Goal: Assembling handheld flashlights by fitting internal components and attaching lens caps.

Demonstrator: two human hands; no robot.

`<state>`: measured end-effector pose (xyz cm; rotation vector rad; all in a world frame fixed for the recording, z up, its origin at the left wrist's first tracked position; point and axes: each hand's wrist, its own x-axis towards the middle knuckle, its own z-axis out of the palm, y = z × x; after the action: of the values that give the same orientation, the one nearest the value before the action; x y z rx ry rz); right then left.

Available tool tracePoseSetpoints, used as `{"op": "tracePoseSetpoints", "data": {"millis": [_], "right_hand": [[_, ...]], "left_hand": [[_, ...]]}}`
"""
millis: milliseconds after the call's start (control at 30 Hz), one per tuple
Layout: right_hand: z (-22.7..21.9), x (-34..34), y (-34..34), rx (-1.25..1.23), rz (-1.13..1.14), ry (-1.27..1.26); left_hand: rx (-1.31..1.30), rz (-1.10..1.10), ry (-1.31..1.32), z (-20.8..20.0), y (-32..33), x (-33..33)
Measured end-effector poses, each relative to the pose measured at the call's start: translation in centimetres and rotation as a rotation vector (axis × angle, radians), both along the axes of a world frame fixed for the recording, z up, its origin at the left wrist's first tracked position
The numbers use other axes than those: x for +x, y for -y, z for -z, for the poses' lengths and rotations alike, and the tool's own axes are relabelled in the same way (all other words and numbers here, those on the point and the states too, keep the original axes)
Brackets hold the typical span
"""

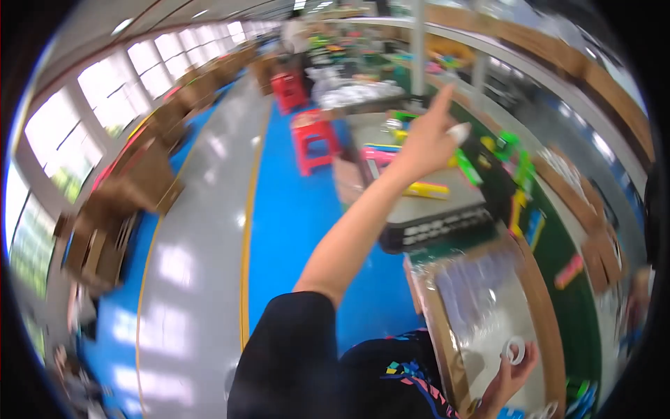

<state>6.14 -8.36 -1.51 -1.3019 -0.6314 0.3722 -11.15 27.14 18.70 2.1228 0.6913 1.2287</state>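
Now pointing left hand over crate, unclear if empty — pinching white ring in right hand by carton's right edge

My left hand, arm outstretched, extends its index finger at upper right; my right hand, lower right, curls its fingers.

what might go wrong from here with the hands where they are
The left hand appears above the black-rimmed tray, so it might knock the yellow stick there. The white ring in the right hand's fingers could slip and, if dropped, be hard to spot near the clear plastic bags.
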Motion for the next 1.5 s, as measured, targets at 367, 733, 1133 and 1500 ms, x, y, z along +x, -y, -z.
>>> {"op": "tracePoseSetpoints", "data": {"millis": [367,733,1133,1500], "right_hand": [[-1.4,1.4,0.6,0.025,0.019,-0.01],[-0.8,0.1,4.2,0.072,0.115,-0.115],[-1.1,-5.3,10.1,-0.106,0.762,0.367],[-1.6,-4.8,9.6,-0.079,0.606,0.299]], "left_hand": [[0.256,-0.412,-0.323,-14.2,-13.7,7.5],[0.044,0.499,-0.306,0.0,-1.3,18.0],[1.027,0.548,-0.671,24.5,11.9,23.4],[1.198,0.29,-0.716,27.2,8.2,22.4]]}}
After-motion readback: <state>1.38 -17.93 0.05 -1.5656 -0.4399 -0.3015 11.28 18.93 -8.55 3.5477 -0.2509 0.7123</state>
